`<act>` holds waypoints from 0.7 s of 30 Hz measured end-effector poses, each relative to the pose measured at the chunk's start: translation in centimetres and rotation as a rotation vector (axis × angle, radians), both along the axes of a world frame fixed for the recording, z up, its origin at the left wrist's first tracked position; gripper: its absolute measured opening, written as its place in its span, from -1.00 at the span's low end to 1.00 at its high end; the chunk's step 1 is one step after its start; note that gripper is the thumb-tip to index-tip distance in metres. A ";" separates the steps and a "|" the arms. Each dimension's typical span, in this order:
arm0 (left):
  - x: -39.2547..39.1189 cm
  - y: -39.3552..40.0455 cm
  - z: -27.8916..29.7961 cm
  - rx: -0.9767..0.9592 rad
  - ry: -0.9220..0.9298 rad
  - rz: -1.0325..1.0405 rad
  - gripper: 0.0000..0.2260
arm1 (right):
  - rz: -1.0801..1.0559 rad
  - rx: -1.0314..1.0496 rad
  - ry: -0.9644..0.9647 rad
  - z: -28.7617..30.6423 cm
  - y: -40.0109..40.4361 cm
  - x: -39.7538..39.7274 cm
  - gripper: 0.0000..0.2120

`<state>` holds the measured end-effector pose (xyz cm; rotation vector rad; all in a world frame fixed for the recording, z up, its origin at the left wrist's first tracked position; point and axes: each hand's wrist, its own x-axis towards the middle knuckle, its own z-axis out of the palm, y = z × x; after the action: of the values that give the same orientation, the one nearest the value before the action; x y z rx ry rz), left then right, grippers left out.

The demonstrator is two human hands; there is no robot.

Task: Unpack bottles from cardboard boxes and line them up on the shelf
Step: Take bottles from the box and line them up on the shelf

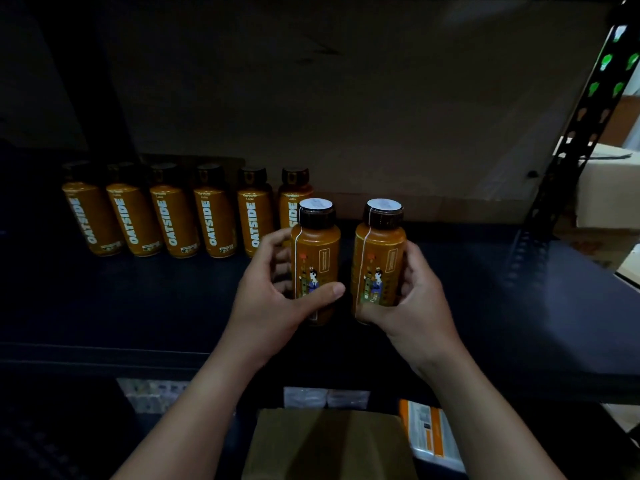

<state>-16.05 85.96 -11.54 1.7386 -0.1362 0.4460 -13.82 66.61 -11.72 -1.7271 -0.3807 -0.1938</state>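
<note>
I hold two orange bottles with dark caps over the dark shelf [138,306]. My left hand [273,299] grips the left bottle [316,251] low on its body, thumb across the front. My right hand [405,296] grips the right bottle [379,251] from its right side. Both bottles stand upright, their picture labels facing me. Behind them, at the back left of the shelf, stands a row of several orange bottles [173,216] with the word OATSIDE facing out. The held left bottle partly hides the last one in that row.
A cardboard box [329,445] sits below the shelf edge in front of me. A black perforated shelf post [568,161] rises at the right, with cardboard boxes [609,199] beyond it. Packaged goods [429,431] lie on the level below.
</note>
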 end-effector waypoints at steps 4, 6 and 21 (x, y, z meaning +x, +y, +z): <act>0.1 0.6 0.0 -0.065 0.055 -0.094 -0.23 | -0.110 -0.003 -0.022 0.0 0.5 -0.1 -0.11; 0.0 0.5 0.0 -0.044 0.057 -0.087 -0.25 | -0.087 -0.008 -0.021 0.0 0.4 -0.1 -0.08; 0.4 0.5 0.1 -0.042 0.087 -0.094 -0.23 | -0.206 -0.101 -0.044 -0.5 0.7 0.4 -0.10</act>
<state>-15.61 86.48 -11.40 1.6999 -0.1445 0.3026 -13.41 67.35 -12.20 -1.8646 -0.2470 -0.3675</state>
